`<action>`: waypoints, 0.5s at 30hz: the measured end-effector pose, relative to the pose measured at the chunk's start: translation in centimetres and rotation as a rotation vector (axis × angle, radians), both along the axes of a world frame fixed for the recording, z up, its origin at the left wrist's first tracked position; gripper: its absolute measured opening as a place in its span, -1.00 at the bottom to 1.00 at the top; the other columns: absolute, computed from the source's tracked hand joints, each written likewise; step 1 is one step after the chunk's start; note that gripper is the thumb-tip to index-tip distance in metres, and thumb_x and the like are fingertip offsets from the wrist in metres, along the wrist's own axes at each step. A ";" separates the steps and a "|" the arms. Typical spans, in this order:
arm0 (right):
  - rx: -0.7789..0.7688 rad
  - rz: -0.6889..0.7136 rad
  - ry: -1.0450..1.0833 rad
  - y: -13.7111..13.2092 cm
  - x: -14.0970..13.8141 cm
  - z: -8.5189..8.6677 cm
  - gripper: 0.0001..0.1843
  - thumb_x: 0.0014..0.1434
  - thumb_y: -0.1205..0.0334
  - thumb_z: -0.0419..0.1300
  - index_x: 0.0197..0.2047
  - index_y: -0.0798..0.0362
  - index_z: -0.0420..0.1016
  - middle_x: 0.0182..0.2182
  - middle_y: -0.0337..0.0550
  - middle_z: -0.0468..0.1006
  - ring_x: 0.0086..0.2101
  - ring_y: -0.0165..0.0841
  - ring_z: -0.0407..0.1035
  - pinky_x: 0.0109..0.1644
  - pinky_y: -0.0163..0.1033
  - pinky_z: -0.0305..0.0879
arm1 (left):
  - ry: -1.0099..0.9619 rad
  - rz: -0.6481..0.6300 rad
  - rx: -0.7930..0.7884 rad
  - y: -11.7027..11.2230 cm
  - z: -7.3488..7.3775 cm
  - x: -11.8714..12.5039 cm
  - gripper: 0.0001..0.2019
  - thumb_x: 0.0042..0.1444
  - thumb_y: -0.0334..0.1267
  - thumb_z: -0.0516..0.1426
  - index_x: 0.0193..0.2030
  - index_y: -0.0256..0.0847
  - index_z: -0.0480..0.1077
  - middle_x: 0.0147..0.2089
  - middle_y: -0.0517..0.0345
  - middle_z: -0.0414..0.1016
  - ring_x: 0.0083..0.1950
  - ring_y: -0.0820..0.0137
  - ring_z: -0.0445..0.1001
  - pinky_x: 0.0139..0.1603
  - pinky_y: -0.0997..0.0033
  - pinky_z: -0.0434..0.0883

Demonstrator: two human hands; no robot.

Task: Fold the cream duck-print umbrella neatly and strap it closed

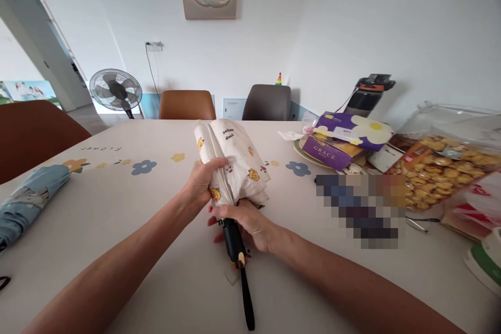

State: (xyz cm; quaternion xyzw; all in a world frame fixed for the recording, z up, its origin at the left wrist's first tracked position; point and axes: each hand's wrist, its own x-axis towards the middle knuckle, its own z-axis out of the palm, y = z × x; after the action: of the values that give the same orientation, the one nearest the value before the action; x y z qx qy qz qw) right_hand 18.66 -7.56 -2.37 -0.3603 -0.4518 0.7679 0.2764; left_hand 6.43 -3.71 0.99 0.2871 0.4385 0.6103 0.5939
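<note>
Head view, blue folded umbrella [37, 201] on worktop [102, 195] at left, left hand [201, 182] fingers pinching fabric, white duck-print umbrella [238, 154] mid-worktop, black handle [234, 240] toward wearer, right hand [250, 222] fingers curled around fabric's base, purple box [332, 152] farther right.

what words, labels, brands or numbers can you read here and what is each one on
"yellow duck": cream duck-print umbrella
"GRACE": lower purple package
"FLOWER", upside down: pale tablecloth
Too small or blurred to read: white sticker on the upper purple package, orange-brown label by the cookies, white panel at the wall.
</note>
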 end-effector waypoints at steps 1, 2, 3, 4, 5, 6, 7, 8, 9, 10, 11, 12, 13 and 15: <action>0.020 0.013 -0.024 0.1 0.1 0.0 -0.64 -0.13 0.13 0.35 -0.26 0.12 0.46 -0.30 -0.06 0.46 -0.23 -0.22 0.39 -0.35 -0.15 0.46 | 0.010 0.007 0.008 -0.1 0.2 0.0 -0.69 -0.23 -0.39 0.24 -0.25 -0.33 0.41 -0.37 0.04 0.48 -0.45 0.37 0.43 -0.44 0.37 0.44; 0.051 0.011 -0.027 0.1 0.1 0.0 -0.65 -0.14 0.14 0.35 -0.27 0.13 0.47 -0.33 -0.07 0.46 -0.27 -0.25 0.39 -0.33 -0.16 0.45 | 0.014 0.008 0.016 -0.2 0.4 0.0 -0.68 -0.23 -0.39 0.24 -0.24 -0.33 0.40 -0.36 0.03 0.49 -0.44 0.36 0.43 -0.43 0.36 0.44; 0.085 -0.002 -0.007 0.1 0.1 0.0 -0.66 -0.14 0.16 0.35 -0.28 0.13 0.47 -0.34 -0.09 0.47 -0.29 -0.29 0.39 -0.28 -0.18 0.43 | 0.014 0.003 0.021 -0.3 0.6 0.1 -0.68 -0.22 -0.38 0.24 -0.24 -0.33 0.40 -0.36 0.03 0.49 -0.45 0.36 0.43 -0.43 0.35 0.45; 0.108 -0.021 0.033 0.0 0.1 0.0 -0.68 -0.14 0.18 0.36 -0.30 0.13 0.48 -0.35 -0.11 0.47 -0.30 -0.32 0.39 -0.23 -0.19 0.41 | 0.011 -0.009 0.015 -0.4 0.7 0.1 -0.68 -0.22 -0.37 0.24 -0.23 -0.33 0.40 -0.37 0.04 0.49 -0.45 0.35 0.44 -0.43 0.34 0.46; 0.110 -0.037 0.086 -0.2 0.0 0.1 -0.70 -0.15 0.21 0.36 -0.30 0.13 0.48 -0.34 -0.12 0.47 -0.29 -0.34 0.39 -0.18 -0.21 0.39 | 0.005 -0.022 0.002 -0.5 0.8 0.2 -0.67 -0.21 -0.36 0.24 -0.21 -0.33 0.40 -0.39 0.04 0.48 -0.46 0.35 0.44 -0.43 0.33 0.46; 0.094 -0.046 0.144 -0.4 -0.1 0.2 -0.70 -0.15 0.23 0.36 -0.30 0.13 0.47 -0.32 -0.13 0.47 -0.26 -0.35 0.39 -0.14 -0.22 0.38 | -0.005 -0.037 -0.012 -0.6 0.8 0.3 -0.65 -0.21 -0.35 0.24 -0.19 -0.33 0.39 -0.40 0.05 0.48 -0.46 0.33 0.45 -0.42 0.32 0.47; 0.063 -0.041 0.201 -0.6 -0.2 0.3 -0.69 -0.14 0.24 0.35 -0.27 0.12 0.47 -0.30 -0.13 0.48 -0.24 -0.34 0.39 -0.12 -0.21 0.37 | -0.020 -0.051 -0.021 -0.7 0.7 0.4 -0.63 -0.20 -0.35 0.24 -0.17 -0.33 0.39 -0.41 0.05 0.48 -0.45 0.32 0.46 -0.40 0.30 0.48; 0.021 -0.020 0.246 -0.8 -0.3 0.5 -0.67 -0.14 0.25 0.34 -0.25 0.12 0.45 -0.27 -0.13 0.48 -0.22 -0.32 0.40 -0.12 -0.20 0.37 | -0.038 -0.062 -0.030 -0.8 0.6 0.4 -0.61 -0.20 -0.34 0.24 -0.15 -0.32 0.39 -0.41 0.06 0.48 -0.43 0.30 0.47 -0.38 0.29 0.49; -0.023 0.013 0.273 -0.9 -0.4 0.6 -0.65 -0.13 0.26 0.33 -0.22 0.13 0.44 -0.25 -0.12 0.48 -0.22 -0.30 0.41 -0.15 -0.18 0.39 | -0.056 -0.074 -0.046 -0.8 0.5 0.5 -0.60 -0.19 -0.33 0.24 -0.13 -0.32 0.39 -0.41 0.06 0.48 -0.41 0.29 0.49 -0.35 0.28 0.50; -0.059 0.044 0.275 -1.0 -0.4 0.7 -0.64 -0.13 0.26 0.31 -0.21 0.13 0.43 -0.25 -0.11 0.48 -0.27 -0.30 0.43 -0.22 -0.17 0.41 | -0.070 -0.088 -0.069 -0.8 0.3 0.5 -0.59 -0.18 -0.32 0.24 -0.12 -0.32 0.39 -0.41 0.05 0.49 -0.40 0.27 0.49 -0.33 0.27 0.50; -0.084 0.073 0.246 -1.0 -0.4 0.8 -0.66 -0.12 0.25 0.29 -0.22 0.15 0.42 -0.30 -0.11 0.50 -0.35 -0.30 0.45 -0.32 -0.20 0.41 | -0.080 -0.108 -0.093 -0.7 0.1 0.4 -0.60 -0.17 -0.31 0.24 -0.11 -0.32 0.39 -0.41 0.04 0.49 -0.39 0.26 0.50 -0.32 0.26 0.50; -0.099 0.094 0.195 -1.0 -0.4 0.7 -0.71 -0.11 0.23 0.26 -0.27 0.16 0.41 -0.39 -0.13 0.50 -0.46 -0.33 0.44 -0.44 -0.24 0.38 | -0.089 -0.133 -0.115 -0.6 -0.1 0.4 -0.60 -0.16 -0.30 0.23 -0.11 -0.32 0.39 -0.40 0.03 0.50 -0.38 0.25 0.51 -0.30 0.25 0.51; -0.109 0.098 0.138 -1.0 -0.3 0.6 -0.77 -0.09 0.22 0.22 -0.33 0.16 0.40 -0.50 -0.17 0.48 -0.56 -0.37 0.39 -0.53 -0.29 0.32 | -0.096 -0.159 -0.129 -0.4 -0.4 0.3 -0.61 -0.14 -0.30 0.23 -0.10 -0.33 0.39 -0.39 0.01 0.51 -0.36 0.25 0.51 -0.28 0.26 0.51; -0.131 0.066 0.065 -0.7 -0.3 0.1 -0.85 -0.06 0.22 0.18 -0.46 0.13 0.34 -0.67 -0.29 0.35 -0.69 -0.47 0.25 -0.62 -0.35 0.20 | -0.097 -0.202 -0.121 0.0 -1.0 0.0 -0.62 -0.13 -0.30 0.23 -0.11 -0.34 0.40 -0.33 -0.03 0.52 -0.31 0.24 0.52 -0.24 0.28 0.51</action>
State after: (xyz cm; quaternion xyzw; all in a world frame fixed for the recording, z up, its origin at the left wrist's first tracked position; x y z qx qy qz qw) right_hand 18.37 -8.24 -2.22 -0.3377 -0.4030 0.8157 0.2414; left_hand 6.40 -3.66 0.04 0.2638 0.4140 0.5330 0.6891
